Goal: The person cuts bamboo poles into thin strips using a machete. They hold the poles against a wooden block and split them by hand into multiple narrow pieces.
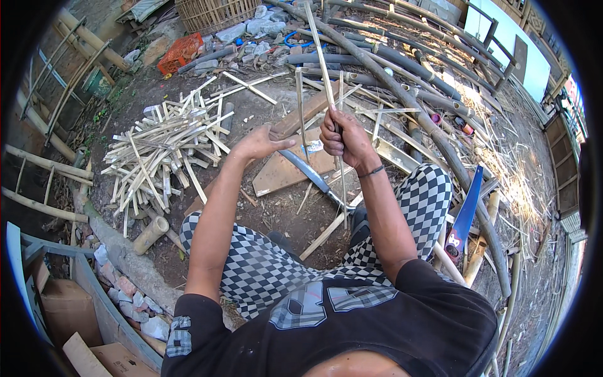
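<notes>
My right hand (347, 137) is closed around a long, pale bamboo strip (320, 53). The strip slants up and away, and a thin end shows below the fist. Left of it, my left hand (264, 142) is open, thumb apart from the fingers, next to a wooden beam (300, 118). Another thin bamboo strip (300, 100) stands upright between the hands. Just below the left hand lies the curved blade of a machete (306, 169), its handle end toward my right leg. Under the blade is a flat wooden board (276, 177).
A large heap of split bamboo sticks (166, 147) lies on the left. A bamboo section (151, 235) rests nearer. To the right are a blue handsaw (466, 210) and a long pole (433, 135). Rubble, an orange crate (180, 53) and a woven basket (213, 14) stand farther off.
</notes>
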`<state>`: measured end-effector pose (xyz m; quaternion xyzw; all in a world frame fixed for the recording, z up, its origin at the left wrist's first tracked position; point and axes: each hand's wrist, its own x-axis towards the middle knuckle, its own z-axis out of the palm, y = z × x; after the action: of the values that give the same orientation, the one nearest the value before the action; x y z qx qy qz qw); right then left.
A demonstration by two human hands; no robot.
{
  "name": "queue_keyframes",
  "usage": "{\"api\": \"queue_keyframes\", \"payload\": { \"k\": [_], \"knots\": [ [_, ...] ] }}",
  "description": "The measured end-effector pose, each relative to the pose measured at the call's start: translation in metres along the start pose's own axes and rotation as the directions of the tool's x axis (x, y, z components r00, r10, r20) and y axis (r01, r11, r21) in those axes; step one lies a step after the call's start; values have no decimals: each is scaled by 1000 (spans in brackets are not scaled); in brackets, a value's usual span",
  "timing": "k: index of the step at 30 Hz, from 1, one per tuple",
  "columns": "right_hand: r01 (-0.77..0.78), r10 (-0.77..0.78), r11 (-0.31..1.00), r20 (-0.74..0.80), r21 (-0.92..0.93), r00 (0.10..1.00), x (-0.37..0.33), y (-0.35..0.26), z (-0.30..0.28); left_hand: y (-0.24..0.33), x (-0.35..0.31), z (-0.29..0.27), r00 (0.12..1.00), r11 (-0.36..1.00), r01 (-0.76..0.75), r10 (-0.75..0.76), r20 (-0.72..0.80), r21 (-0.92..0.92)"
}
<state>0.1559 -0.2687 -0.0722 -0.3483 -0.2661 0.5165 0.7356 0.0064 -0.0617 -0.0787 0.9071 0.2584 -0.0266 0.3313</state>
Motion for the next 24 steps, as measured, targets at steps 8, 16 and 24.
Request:
{"api": "queue_keyframes", "payload": {
  "k": [8, 16, 24],
  "knots": [
    [76, -81, 995, -85, -63, 993, -2, -8, 10, 13, 24, 53, 852, 837, -475, 360, -381, -271],
    [345, -372, 928, -322, -140, 870, -17, -32, -13, 30, 29, 67, 854, 882, -470, 446, 268, 27],
    [394, -435, 900, -433, -185, 790, -25, -44, -29, 0, -9, 203, 691, 522, -674, 196, 695, 523]
  ]
}}
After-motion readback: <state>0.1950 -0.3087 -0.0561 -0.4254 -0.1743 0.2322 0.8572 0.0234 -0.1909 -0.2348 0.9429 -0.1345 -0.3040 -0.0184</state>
